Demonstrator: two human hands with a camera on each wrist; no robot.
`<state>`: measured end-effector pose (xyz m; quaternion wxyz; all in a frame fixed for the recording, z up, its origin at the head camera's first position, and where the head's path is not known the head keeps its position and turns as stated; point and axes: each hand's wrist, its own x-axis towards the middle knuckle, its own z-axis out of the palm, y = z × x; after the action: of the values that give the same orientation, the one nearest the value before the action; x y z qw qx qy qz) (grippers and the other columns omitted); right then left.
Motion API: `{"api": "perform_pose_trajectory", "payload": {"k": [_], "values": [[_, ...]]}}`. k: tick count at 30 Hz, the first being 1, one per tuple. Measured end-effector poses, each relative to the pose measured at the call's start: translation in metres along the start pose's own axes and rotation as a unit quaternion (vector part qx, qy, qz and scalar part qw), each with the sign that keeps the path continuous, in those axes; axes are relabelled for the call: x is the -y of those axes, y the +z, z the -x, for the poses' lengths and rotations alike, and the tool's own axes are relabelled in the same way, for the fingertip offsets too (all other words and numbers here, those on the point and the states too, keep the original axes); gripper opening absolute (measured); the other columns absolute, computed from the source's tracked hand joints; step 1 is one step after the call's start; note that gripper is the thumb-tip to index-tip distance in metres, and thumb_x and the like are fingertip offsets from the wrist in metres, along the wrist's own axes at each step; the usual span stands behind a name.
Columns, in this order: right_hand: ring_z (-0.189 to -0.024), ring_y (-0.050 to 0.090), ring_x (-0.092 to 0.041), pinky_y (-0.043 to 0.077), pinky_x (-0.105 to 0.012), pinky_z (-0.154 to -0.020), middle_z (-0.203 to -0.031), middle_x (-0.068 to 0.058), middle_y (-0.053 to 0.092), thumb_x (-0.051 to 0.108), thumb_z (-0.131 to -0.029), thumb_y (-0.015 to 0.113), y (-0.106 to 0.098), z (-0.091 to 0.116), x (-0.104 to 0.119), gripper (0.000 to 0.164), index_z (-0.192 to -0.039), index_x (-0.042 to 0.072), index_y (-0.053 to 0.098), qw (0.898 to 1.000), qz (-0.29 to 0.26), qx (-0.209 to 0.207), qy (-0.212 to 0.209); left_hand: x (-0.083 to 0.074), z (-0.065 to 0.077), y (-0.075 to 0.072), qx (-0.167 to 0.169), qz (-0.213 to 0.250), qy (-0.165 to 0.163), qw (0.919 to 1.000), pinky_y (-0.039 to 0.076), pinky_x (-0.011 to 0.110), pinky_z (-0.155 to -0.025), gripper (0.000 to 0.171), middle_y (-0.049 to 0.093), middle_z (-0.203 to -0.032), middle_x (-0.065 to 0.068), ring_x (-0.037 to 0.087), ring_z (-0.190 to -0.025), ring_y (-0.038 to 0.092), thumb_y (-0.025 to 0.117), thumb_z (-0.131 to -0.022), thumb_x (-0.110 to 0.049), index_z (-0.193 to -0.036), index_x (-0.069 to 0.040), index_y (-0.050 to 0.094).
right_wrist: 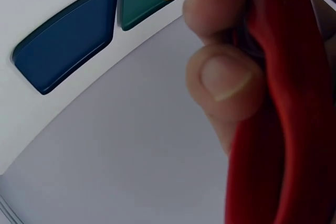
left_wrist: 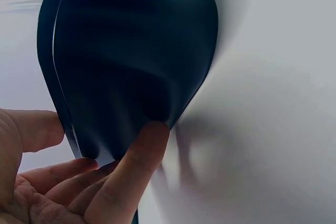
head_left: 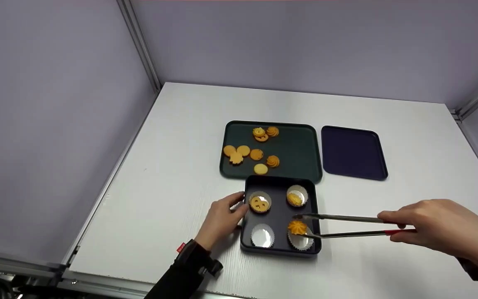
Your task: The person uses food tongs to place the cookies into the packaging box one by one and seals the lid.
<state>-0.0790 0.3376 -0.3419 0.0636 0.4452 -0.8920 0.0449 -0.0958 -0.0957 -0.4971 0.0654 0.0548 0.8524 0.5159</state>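
My right hand [head_left: 442, 224] holds metal tongs [head_left: 351, 235] by their red handles [right_wrist: 294, 98]. At the tongs' tips, an orange star-shaped cookie [head_left: 297, 227] is over the front right white paper cup [head_left: 303, 244]. That cup is in a dark square baking pan [head_left: 280, 245]. My left hand [head_left: 221, 220] touches the pan's left side; in the left wrist view its fingers [left_wrist: 126, 177] lie against the dark wall. A pretzel-shaped cookie [head_left: 259, 204] sits in the back left cup, and a yellow cookie [head_left: 294, 199] in the back right one. The front left cup [head_left: 262, 236] holds nothing.
Behind the pan lies a dark green tray [head_left: 297, 145], with several cookies mostly on its left half. A dark blue tray [head_left: 353, 151] lies to its right. Pale panels [head_left: 284, 45] stand around the white table [head_left: 172, 166].
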Motion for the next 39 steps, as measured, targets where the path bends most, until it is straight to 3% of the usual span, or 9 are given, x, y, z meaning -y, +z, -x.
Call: {"api": "perform_pose_trajectory", "payload": {"k": [9,20,39], "values": [[-0.057,0.033,0.01,0.028,-0.018,-0.046,-0.07,0.032,0.047,0.026,-0.066,0.092,-0.003,-0.009,0.003,0.042,-0.089,0.031,0.057,1.0,0.008,0.029,0.007,-0.001,0.0,-0.001,0.003,0.003,0.001,1.0,0.055,0.045,-0.101,0.046,0.061,-0.141,0.018,0.036,-0.12,0.065,0.062,-0.103,-0.026,-0.144,-0.003,0.058],[-0.058,0.032,0.01,0.028,-0.019,-0.047,-0.07,0.032,0.046,0.024,-0.066,0.093,-0.006,-0.013,0.004,0.044,-0.089,0.031,0.056,0.999,0.009,0.034,0.015,-0.001,-0.001,-0.001,0.004,0.003,-0.001,1.0,0.055,0.046,-0.101,0.045,0.061,-0.141,0.018,0.037,-0.119,0.066,0.063,-0.103,-0.025,-0.143,-0.004,0.059],[-0.066,0.046,0.014,0.036,-0.013,-0.053,-0.082,0.036,0.058,0.018,-0.066,0.093,-0.009,-0.001,-0.011,0.045,-0.1,0.034,0.068,0.999,-0.027,-0.012,0.02,0.0,0.0,-0.001,0.007,0.009,0.004,0.9999,0.054,0.046,-0.102,0.046,0.061,-0.142,0.017,0.035,-0.121,0.065,0.062,-0.104,-0.028,-0.144,-0.006,0.059]]}}
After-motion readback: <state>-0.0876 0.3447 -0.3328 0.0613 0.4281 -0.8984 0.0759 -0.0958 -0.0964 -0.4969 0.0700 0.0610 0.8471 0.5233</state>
